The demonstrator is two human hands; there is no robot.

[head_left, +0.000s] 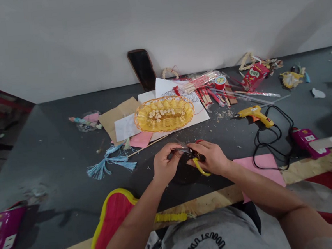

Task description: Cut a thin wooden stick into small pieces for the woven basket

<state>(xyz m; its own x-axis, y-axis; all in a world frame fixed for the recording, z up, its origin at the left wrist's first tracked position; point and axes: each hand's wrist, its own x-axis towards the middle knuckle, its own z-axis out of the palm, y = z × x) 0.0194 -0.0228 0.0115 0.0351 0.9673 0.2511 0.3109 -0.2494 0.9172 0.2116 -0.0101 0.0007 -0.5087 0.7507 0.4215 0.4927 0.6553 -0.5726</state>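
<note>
Just above the table's near edge, my right hand is wrapped round a hand tool with a curved yellow handle and a dark pivot; whether it is pliers or scissors I cannot tell. My left hand is closed, thumb against fingers, on a thin greyish strip that meets the tool's head. The strip's exact kind is too small to make out. Behind both hands lies a yellow woven basket holding several small pale beads or flowers. A thin wooden stick rests beyond my left hand.
A yellow glue gun with a black cord lies to the right, near a pink sheet and a purple box. Blue tassels and a red-and-yellow padded fan shape are at left. A phone leans on the wall.
</note>
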